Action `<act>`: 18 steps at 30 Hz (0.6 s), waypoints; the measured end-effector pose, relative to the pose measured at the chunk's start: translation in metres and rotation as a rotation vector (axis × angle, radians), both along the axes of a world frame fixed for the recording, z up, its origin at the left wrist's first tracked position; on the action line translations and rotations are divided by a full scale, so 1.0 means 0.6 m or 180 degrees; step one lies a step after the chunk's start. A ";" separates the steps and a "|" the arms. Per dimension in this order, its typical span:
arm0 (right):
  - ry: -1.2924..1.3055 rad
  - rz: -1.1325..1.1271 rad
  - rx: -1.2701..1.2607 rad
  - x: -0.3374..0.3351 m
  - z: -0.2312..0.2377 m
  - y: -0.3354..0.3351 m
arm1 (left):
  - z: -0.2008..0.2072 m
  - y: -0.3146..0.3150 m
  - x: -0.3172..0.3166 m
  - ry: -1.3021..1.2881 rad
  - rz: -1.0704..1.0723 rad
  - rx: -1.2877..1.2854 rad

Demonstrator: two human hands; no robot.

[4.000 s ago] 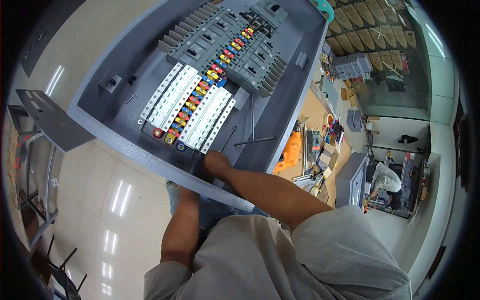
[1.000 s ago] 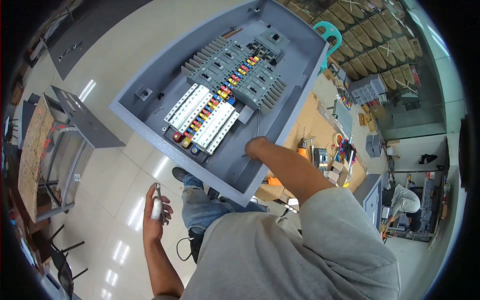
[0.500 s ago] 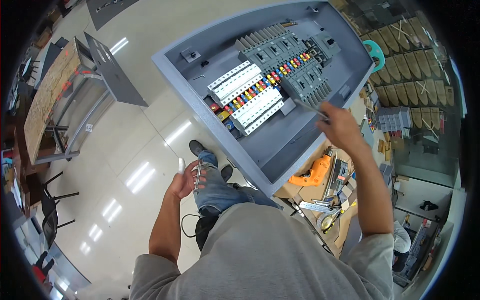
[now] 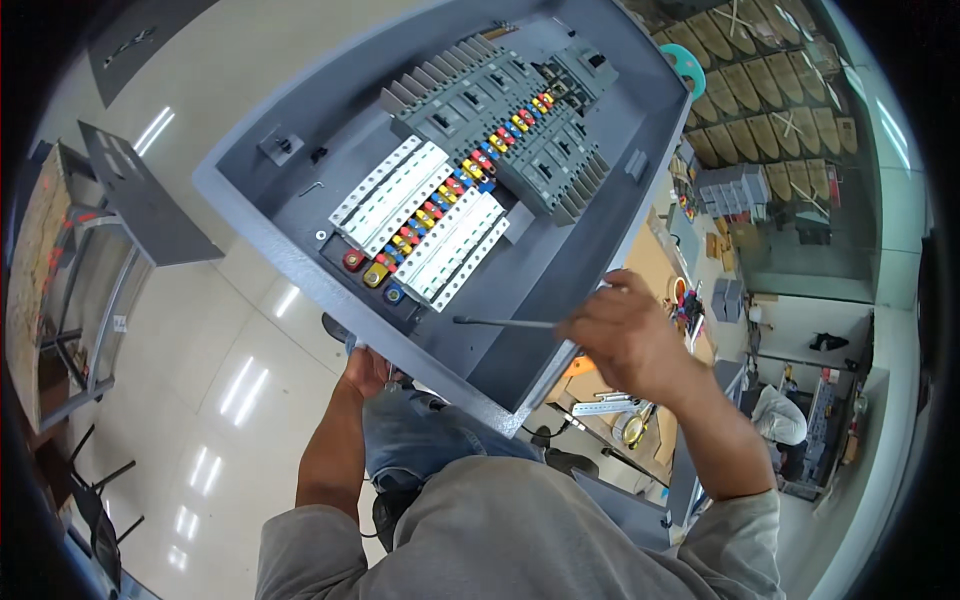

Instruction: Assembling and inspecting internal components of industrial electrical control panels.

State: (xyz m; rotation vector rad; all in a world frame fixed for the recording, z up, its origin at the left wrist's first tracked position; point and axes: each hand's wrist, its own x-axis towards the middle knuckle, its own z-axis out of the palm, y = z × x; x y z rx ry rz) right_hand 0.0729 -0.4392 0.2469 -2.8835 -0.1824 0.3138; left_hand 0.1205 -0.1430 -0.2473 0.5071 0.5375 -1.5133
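A grey metal electrical enclosure (image 4: 300, 270) fills the upper middle. Inside sit two white rows of circuit breakers (image 4: 390, 195), dark grey moulded breakers (image 4: 470, 100) and red, yellow and blue pieces (image 4: 440, 205) between them. My right hand (image 4: 625, 335) is closed around a long slim metal tool (image 4: 510, 322); its far end points left over the enclosure's near interior, below the breaker rows. My left hand (image 4: 368, 372) is under the enclosure's near left edge, fingers partly hidden. The end of a metal wrench (image 4: 391, 385) shows beside them.
Right of the enclosure, a workbench (image 4: 660, 440) carries an orange drill (image 4: 578, 366), mostly hidden, a steel ruler (image 4: 605, 407) and a tape measure (image 4: 634, 430). At left stand a wood-topped frame (image 4: 45, 260), a leaning grey panel (image 4: 150, 195) and a black chair (image 4: 95, 505). Another person (image 4: 778, 415) is at far right.
The view has shifted, and the enclosure appears lower and further left. My right hand has drawn the tool back toward the near right rim. My left hand has gone to the near left edge.
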 end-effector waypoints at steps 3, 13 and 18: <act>0.0230 0.0301 -0.0139 0.008 -0.034 0.014 | -0.016 -0.035 -0.012 0.0191 0.0312 0.0000; 0.0327 0.0662 0.0049 0.028 -0.083 0.019 | -0.041 -0.071 -0.010 0.0350 0.0301 0.0074; 0.0397 0.0853 -0.0002 0.037 -0.093 0.024 | -0.043 -0.040 -0.020 0.0332 0.0391 0.0097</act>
